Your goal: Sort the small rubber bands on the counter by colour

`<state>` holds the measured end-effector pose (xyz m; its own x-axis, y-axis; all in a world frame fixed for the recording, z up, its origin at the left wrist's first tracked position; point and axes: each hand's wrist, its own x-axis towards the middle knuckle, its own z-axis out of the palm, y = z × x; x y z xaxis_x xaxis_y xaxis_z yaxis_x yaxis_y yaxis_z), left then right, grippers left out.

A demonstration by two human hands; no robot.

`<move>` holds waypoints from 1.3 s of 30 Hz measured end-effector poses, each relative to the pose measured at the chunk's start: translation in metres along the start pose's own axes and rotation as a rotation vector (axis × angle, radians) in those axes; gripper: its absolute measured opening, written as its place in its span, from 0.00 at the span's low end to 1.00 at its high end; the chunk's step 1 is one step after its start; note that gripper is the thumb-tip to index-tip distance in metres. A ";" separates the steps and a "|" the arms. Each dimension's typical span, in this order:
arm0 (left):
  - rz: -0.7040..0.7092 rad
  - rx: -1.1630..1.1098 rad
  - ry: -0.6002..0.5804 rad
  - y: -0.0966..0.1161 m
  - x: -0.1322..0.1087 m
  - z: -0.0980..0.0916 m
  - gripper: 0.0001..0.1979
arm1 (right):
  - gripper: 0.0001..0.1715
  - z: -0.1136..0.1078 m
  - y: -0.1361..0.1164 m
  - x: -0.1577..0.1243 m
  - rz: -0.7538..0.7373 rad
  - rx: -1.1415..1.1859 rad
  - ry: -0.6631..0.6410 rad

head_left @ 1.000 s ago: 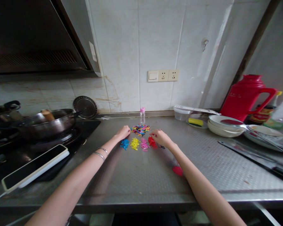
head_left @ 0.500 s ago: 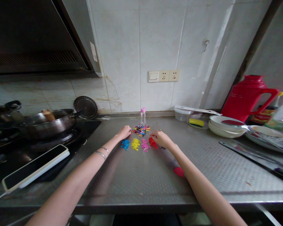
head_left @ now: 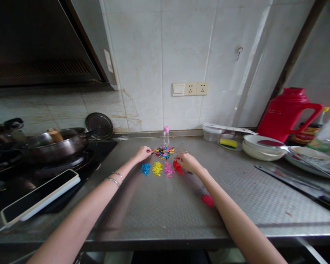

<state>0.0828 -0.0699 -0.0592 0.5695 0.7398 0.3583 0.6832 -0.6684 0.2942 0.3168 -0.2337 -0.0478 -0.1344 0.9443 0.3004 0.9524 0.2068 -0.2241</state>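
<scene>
A mixed pile of small coloured rubber bands (head_left: 164, 151) lies on the metal counter. In front of it sit a blue pile (head_left: 145, 168), a yellow pile (head_left: 157, 168), a pink pile (head_left: 168, 169) and a red pile (head_left: 178, 167). My left hand (head_left: 143, 153) is at the mixed pile's left edge, fingers pinched together. Over the back of the red pile is my right hand (head_left: 187, 160), its fingers closed and partly hiding the bands. Anything between the fingertips of either hand is too small to make out. A clear bottle with a pink cap (head_left: 166, 135) stands behind the mixed pile.
At left, a phone (head_left: 41, 196) rests by the stove with a steel pan (head_left: 55, 146). To the right are a sponge (head_left: 228, 142), stacked bowls (head_left: 261, 152), a knife (head_left: 291, 183) and a red thermos (head_left: 284, 113). A red-ended item (head_left: 207, 200) lies beside my right forearm.
My left hand has shifted slightly left, away from the mixed pile. My right hand stays over the red pile. The whole view has moved a little.
</scene>
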 end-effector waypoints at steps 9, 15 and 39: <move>-0.094 -0.369 0.088 -0.009 0.010 -0.010 0.10 | 0.15 -0.002 0.000 -0.001 0.004 0.007 -0.006; -0.041 -0.428 0.083 0.004 0.009 -0.024 0.10 | 0.16 0.001 0.000 0.002 0.006 0.094 0.062; 0.103 -0.436 -0.134 0.081 -0.047 -0.027 0.10 | 0.18 -0.002 -0.046 0.006 -0.208 0.191 0.120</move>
<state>0.0990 -0.1607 -0.0286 0.6977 0.6525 0.2958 0.3807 -0.6875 0.6184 0.2726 -0.2385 -0.0340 -0.2772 0.8421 0.4627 0.8375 0.4478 -0.3133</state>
